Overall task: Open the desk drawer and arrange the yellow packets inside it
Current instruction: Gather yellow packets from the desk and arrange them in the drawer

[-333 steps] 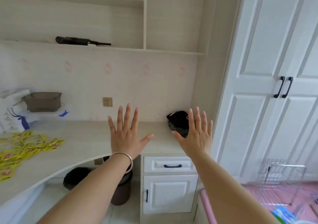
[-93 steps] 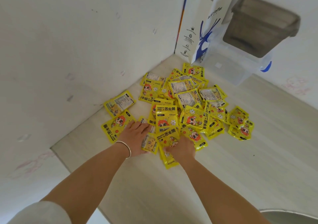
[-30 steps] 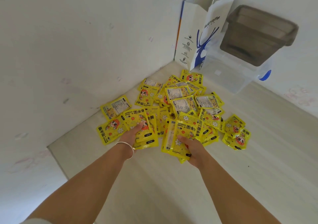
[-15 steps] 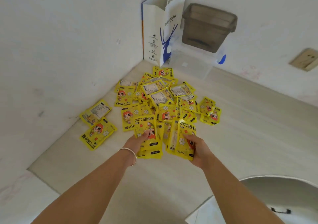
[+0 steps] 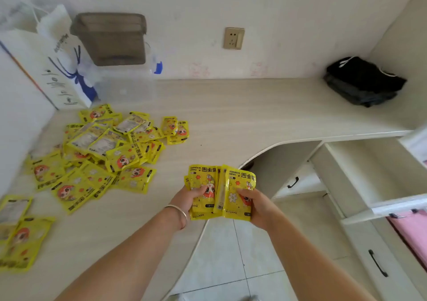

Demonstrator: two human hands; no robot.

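Yellow foil packets, printed with a cartoon face, are split in two lots. Held stack of yellow packets [image 5: 219, 192]: gripped from both sides, left hand [image 5: 188, 197] with thumb curled over the front of one bundle, right hand [image 5: 258, 208] likewise on the other; the bundles overlap, above the pale wood-grain desk top [image 5: 242, 115] at its front edge. Loose pile of yellow packets [image 5: 104, 152] lies on the desk at 10 o'clock from the hands, well apart. White desk drawer [image 5: 360, 175], pulled open, sits at 3 o'clock. Black folded bag [image 5: 362, 81] lies at 2 o'clock.
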